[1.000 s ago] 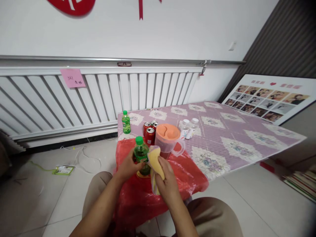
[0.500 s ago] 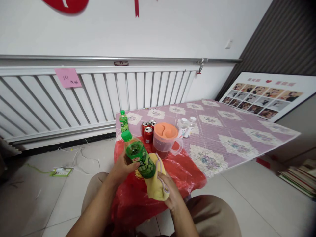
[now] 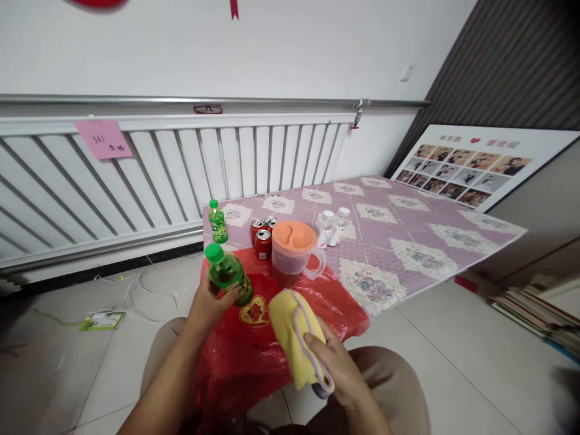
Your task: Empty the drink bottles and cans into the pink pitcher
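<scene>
Now the left hand (image 3: 209,307) is curled around the bottle (image 3: 230,278), left of the frame's middle. Its top leans to the upper left, its bottom toward the cloth (image 3: 292,335), which the right hand (image 3: 335,356) grips, low in the middle, apart from the bottle.

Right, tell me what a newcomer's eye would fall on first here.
Probably the yellow cloth in the right hand, low near the centre, bright against the shiny red plastic sheet. Then the green bottle tilted in the left hand, and beyond the cloth the pitcher with its orange lid. Farther back, at the right, the large white photo board also stands out.
</scene>
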A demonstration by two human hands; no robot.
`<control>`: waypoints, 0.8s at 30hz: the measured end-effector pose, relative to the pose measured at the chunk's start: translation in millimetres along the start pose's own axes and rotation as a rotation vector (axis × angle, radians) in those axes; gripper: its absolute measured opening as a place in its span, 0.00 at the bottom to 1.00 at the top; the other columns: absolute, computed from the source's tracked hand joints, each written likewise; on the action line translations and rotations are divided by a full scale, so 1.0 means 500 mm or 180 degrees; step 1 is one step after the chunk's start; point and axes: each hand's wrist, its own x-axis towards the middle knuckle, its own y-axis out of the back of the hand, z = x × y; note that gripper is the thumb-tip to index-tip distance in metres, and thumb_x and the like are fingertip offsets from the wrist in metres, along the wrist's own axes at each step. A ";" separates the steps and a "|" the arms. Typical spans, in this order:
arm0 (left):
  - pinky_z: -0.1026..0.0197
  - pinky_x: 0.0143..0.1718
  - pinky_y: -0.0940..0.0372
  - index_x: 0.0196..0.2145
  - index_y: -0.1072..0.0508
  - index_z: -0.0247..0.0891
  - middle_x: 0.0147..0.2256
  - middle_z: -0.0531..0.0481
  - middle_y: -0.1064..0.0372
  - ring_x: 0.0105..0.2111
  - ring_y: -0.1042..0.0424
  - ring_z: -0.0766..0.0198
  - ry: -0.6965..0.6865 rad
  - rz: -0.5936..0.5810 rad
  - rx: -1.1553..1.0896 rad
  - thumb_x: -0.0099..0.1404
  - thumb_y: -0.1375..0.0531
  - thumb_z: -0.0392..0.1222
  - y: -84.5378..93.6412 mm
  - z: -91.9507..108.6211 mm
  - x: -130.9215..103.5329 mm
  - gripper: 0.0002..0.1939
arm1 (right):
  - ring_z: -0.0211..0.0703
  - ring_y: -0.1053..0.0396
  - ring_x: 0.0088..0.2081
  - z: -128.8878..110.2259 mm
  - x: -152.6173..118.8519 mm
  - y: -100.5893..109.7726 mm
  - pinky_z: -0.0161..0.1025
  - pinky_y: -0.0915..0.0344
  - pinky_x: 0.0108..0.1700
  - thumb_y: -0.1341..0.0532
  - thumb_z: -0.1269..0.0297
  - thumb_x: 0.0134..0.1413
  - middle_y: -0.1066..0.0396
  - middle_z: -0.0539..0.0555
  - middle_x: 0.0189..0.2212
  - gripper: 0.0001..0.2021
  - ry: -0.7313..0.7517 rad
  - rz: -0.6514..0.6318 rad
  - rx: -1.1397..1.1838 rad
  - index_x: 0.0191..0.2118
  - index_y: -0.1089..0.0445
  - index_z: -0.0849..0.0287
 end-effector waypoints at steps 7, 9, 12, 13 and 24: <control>0.48 0.53 0.30 0.54 0.36 0.36 0.48 0.42 0.26 0.49 0.25 0.51 0.0131 -0.0159 -0.0080 0.48 0.30 0.46 -0.013 -0.021 -0.018 0.37 | 0.58 0.31 0.55 0.023 0.064 0.075 0.57 0.36 0.59 0.42 0.65 0.54 0.28 0.64 0.54 0.23 0.1262 0.0825 -0.2924 0.56 0.31 0.61; 0.49 0.54 0.31 0.54 0.36 0.36 0.48 0.42 0.26 0.49 0.24 0.52 0.0132 -0.0303 -0.0052 0.51 0.31 0.45 -0.020 -0.025 -0.023 0.35 | 0.60 0.32 0.56 0.037 0.076 0.071 0.58 0.36 0.58 0.42 0.69 0.54 0.29 0.66 0.56 0.23 0.1332 0.0844 -0.3469 0.57 0.30 0.62; 0.50 0.55 0.31 0.55 0.35 0.37 0.48 0.43 0.26 0.49 0.25 0.53 0.0136 -0.0399 -0.0026 0.52 0.31 0.44 -0.030 -0.029 -0.027 0.34 | 0.67 0.37 0.60 0.053 0.083 0.055 0.64 0.36 0.55 0.38 0.69 0.53 0.33 0.67 0.60 0.24 0.1008 0.0759 -0.4042 0.58 0.30 0.58; 0.50 0.55 0.31 0.54 0.35 0.37 0.48 0.44 0.26 0.49 0.25 0.53 0.0128 -0.0403 0.0000 0.52 0.31 0.44 -0.033 -0.030 -0.028 0.33 | 0.69 0.38 0.61 0.057 0.083 0.051 0.67 0.37 0.54 0.36 0.68 0.53 0.34 0.67 0.61 0.25 0.0880 0.0712 -0.4122 0.58 0.30 0.55; 0.48 0.58 0.34 0.56 0.38 0.38 0.52 0.41 0.29 0.54 0.28 0.50 -0.0029 -0.0821 0.0154 0.51 0.32 0.40 -0.088 -0.018 -0.056 0.35 | 0.57 0.38 0.63 -0.007 0.064 0.025 0.59 0.44 0.64 0.35 0.63 0.51 0.35 0.63 0.62 0.34 0.1296 0.0114 -0.2102 0.65 0.38 0.57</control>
